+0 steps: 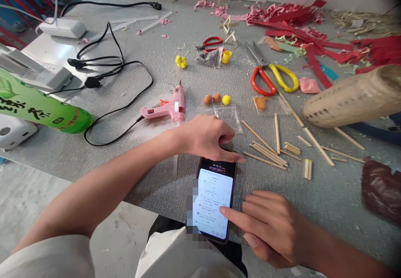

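Observation:
A smartphone (213, 194) with a lit screen of text lines lies at the table's near edge. Across its top end is my left hand (208, 138), closed, thumb stretched over the upper screen and fingers curled at the far edge. My right hand (275, 223) is at the phone's right side, index fingertip on the lower screen, other fingers loosely bent, holding nothing. Just beyond my left hand are a pink hot glue gun (169, 107) with a glue stick in it and a small clear plastic bag (228, 117). Thin wooden sticks (266, 155) lie right of the phone.
Red- and yellow-handled scissors (274, 77), red-handled pliers (211, 44), small clay balls (216, 98) and red paper strips (291, 23) lie farther back. A brown cylinder (351, 98) stands right; a green bottle (44, 107), power strip (40, 69) and black cables (147, 67) are left.

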The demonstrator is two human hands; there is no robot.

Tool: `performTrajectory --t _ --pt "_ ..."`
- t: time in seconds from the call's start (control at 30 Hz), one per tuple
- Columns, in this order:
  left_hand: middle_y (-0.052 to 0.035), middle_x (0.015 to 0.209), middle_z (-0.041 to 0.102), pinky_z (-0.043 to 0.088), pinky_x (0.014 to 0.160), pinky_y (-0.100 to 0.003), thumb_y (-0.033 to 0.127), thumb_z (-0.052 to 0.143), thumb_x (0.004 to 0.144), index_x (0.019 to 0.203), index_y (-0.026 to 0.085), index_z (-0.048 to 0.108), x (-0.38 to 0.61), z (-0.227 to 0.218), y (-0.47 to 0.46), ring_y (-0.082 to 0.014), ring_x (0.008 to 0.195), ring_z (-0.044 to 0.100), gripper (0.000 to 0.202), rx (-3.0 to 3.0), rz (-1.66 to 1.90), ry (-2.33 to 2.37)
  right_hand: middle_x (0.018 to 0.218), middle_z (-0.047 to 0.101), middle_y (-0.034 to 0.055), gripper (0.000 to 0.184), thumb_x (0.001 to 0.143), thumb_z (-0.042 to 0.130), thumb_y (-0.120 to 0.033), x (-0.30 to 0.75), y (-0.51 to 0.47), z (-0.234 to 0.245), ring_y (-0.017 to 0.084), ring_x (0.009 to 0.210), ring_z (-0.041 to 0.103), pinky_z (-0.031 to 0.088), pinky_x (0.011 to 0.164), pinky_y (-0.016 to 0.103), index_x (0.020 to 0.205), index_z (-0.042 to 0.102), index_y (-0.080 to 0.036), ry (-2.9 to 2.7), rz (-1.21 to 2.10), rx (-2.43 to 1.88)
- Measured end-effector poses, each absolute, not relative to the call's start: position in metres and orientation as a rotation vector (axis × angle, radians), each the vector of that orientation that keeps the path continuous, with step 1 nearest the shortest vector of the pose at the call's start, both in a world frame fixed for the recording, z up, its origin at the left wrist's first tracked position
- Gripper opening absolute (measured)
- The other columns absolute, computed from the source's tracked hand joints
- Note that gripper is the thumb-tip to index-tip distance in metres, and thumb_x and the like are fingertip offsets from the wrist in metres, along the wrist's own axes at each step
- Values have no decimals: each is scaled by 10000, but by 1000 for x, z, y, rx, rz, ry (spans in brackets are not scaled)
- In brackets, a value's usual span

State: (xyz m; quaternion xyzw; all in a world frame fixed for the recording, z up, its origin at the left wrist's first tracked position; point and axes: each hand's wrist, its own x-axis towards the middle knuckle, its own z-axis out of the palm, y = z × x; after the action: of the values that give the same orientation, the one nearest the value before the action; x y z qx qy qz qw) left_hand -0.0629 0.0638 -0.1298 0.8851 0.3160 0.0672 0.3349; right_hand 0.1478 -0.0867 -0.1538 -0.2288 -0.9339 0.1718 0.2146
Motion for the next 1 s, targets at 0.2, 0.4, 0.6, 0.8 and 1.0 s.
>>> performTrajectory --t 0.2,0.4,0.6,0.8,1.0 --pt "58 523 361 162 573 -300 642 685 805 589 182 352 -63 -130 64 -80 546 180 608 2303 173 830 665 568 -6 399 1058 262 -251 147 -86 -154 159 586 477 329 581 346 1245 586 -113 -2592 468 -638" --pt "59 528 365 163 578 -299 625 695 800 594 182 362 -64 -129 64 -78 550 186 592 2289 162 817 662 567 -10 396 1063 267 -272 147 -87 -155 164 572 457 303 576 348 1232 594 -126 -2589 480 -601" --pt "60 521 356 162 580 -300 609 710 797 591 180 346 -63 -129 64 -79 559 176 599 2288 169 815 679 565 0 344 984 422 -161 150 -89 -156 157 592 474 308 572 343 1264 614 -102 -2499 472 -775" --pt "64 535 345 158 589 -299 610 708 792 595 182 340 -63 -130 66 -74 561 173 598 2282 157 807 708 580 9 353 942 452 -105 151 -88 -158 159 589 484 307 553 354 1248 627 -87 -2428 477 -855" --pt "65 544 355 164 596 -299 612 710 792 601 180 348 -64 -131 68 -69 564 192 595 2280 155 788 717 587 2 356 945 453 -105 151 -88 -158 159 597 489 311 564 353 1255 628 -91 -2427 470 -863"
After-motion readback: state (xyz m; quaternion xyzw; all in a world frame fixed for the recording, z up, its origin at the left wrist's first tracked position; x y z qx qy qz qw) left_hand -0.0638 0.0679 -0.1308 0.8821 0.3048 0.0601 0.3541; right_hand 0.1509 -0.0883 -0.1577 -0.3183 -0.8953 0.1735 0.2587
